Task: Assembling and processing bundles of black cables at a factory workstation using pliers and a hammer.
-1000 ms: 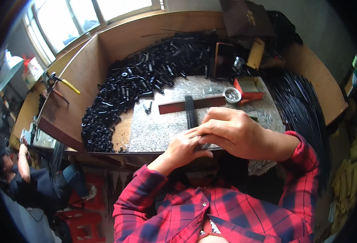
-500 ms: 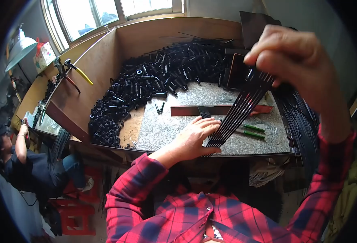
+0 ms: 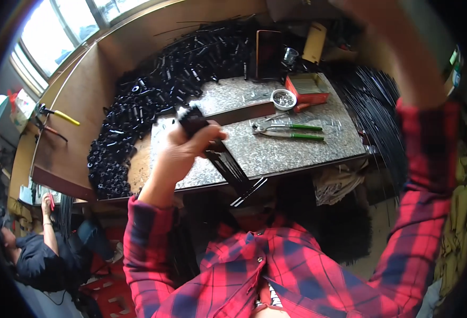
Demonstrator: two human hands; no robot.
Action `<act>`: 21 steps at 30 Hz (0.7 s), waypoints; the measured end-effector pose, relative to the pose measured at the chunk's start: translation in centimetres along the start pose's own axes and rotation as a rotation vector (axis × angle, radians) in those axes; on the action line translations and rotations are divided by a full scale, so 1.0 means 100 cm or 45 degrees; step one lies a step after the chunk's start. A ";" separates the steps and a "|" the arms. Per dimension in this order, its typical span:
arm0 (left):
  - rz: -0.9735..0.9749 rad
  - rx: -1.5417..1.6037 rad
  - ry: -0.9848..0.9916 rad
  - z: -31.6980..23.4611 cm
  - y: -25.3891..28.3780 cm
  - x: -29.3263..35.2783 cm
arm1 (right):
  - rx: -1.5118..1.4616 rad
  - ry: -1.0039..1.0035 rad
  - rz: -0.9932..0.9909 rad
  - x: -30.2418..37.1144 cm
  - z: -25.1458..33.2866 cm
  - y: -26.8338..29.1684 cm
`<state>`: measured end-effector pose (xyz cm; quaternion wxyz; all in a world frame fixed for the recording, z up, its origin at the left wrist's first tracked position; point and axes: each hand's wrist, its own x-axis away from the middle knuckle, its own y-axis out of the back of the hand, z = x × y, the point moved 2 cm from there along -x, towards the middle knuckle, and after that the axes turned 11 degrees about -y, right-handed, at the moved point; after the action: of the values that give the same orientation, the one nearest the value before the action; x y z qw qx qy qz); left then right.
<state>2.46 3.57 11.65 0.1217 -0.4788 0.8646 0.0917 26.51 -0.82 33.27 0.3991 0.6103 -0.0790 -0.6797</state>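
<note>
My left hand (image 3: 183, 151), somewhat blurred, is closed around a bundle of thin black rods (image 3: 228, 170) above the front of the stone-topped bench. The rods slant down toward me past the bench's edge, with shiny tips at the lower end. Above my fist the bundle's upper end is smeared by motion. At the top right edge my right hand (image 3: 368, 13) is raised, blurred and mostly cut off, so its fingers do not show. Pliers with green handles (image 3: 305, 131) lie on the slab, right of my left hand.
Black tubular parts (image 3: 154, 87) are heaped along the back and left. A white cup of small metal pieces (image 3: 284, 99) stands by a red open box (image 3: 307, 87) and a phone (image 3: 268, 55). Long black rods (image 3: 376, 100) lie at right. Another person (image 3: 40, 254) works at far left.
My left hand has lifted off the slab and closed on the rods, swinging them left. My right hand has let go of them and risen toward the top edge. The view has shifted right.
</note>
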 end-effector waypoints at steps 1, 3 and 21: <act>-0.202 0.093 0.042 0.017 0.017 0.008 | -0.354 -0.010 0.196 0.020 -0.014 -0.035; -0.516 0.332 0.041 0.055 0.040 0.033 | -0.991 -0.128 0.403 0.088 -0.019 -0.096; -1.017 0.897 0.046 0.090 -0.036 0.088 | -2.115 -1.802 0.394 0.269 0.023 -0.222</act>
<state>2.18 -2.92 0.31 0.2857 -0.7023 0.5954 -0.2659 16.24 -4.03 0.02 0.6305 -0.3918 0.1163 -0.6599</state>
